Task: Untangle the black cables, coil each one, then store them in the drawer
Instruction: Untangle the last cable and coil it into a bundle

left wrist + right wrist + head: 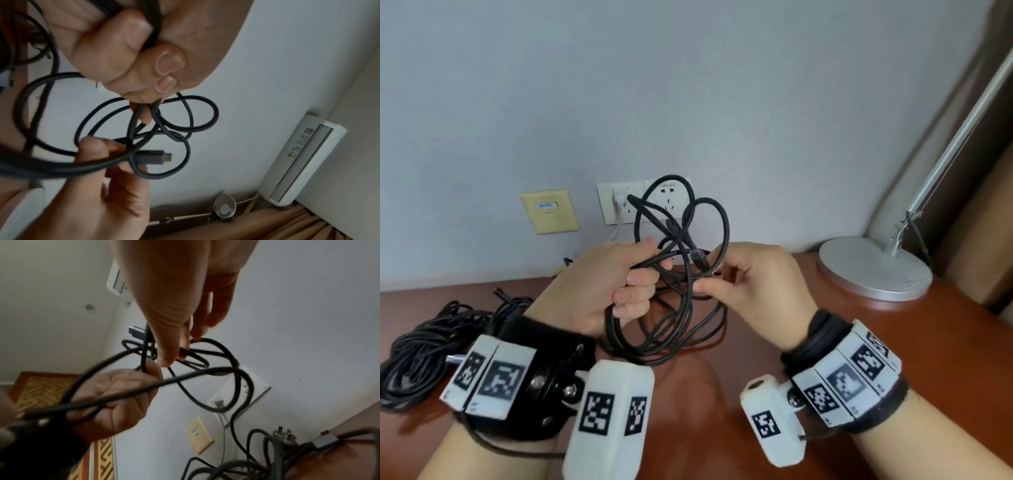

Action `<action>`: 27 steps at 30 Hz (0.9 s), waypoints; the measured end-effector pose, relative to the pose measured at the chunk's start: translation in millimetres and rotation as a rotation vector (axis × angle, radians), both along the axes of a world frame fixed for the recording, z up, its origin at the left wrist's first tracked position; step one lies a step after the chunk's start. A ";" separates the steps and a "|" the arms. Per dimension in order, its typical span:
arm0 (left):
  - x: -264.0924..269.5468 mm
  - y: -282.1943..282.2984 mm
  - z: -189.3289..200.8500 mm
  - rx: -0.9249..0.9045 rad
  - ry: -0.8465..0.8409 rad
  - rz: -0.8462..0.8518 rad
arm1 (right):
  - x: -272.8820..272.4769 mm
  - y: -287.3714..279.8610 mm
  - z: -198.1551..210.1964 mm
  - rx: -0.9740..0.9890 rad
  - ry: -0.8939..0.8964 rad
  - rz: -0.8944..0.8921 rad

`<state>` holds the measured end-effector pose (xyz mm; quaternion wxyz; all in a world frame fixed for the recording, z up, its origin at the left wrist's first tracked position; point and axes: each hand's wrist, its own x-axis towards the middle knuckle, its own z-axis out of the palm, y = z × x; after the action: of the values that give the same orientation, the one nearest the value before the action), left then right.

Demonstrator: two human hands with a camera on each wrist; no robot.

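Both hands hold a tangled black cable (683,236) up above the brown table (722,383). My left hand (631,279) grips several strands in a fist, with loops hanging below it and rising above it. My right hand (705,284) pinches one strand between thumb and forefinger, just right of the knot. A connector end (700,260) sticks out between the hands; it shows as a grey plug (158,156) in the left wrist view. A second heap of black cables (424,353) lies on the table at the left. No drawer is in view.
A wall socket panel (654,202) with a white plug in it and a yellow wall plate (549,212) sit behind the cable. A silver lamp base (873,270) stands at the back right. A power plug (284,434) lies among the cables on the table.
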<state>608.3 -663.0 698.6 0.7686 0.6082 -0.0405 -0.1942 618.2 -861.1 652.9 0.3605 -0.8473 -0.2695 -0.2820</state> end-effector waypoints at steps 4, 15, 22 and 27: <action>1.8 7.1 3.9 0.018 0.015 -0.198 | 3.2 -0.4 -3.7 -0.094 -0.171 0.033; 18.1 22.1 -6.3 -0.158 0.249 -0.325 | -0.3 5.9 1.2 0.353 0.228 0.246; 28.9 26.3 -12.3 -0.308 0.296 -0.478 | -1.9 -7.6 13.3 -0.041 0.344 0.252; 23.4 32.3 -12.2 -0.246 0.179 -0.545 | -1.4 -18.8 18.3 0.196 0.452 0.410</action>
<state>631.7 -630.7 686.4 0.7566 0.4579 -0.1576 -0.4395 616.8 -879.9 671.2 0.5407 -0.7776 -0.3192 -0.0327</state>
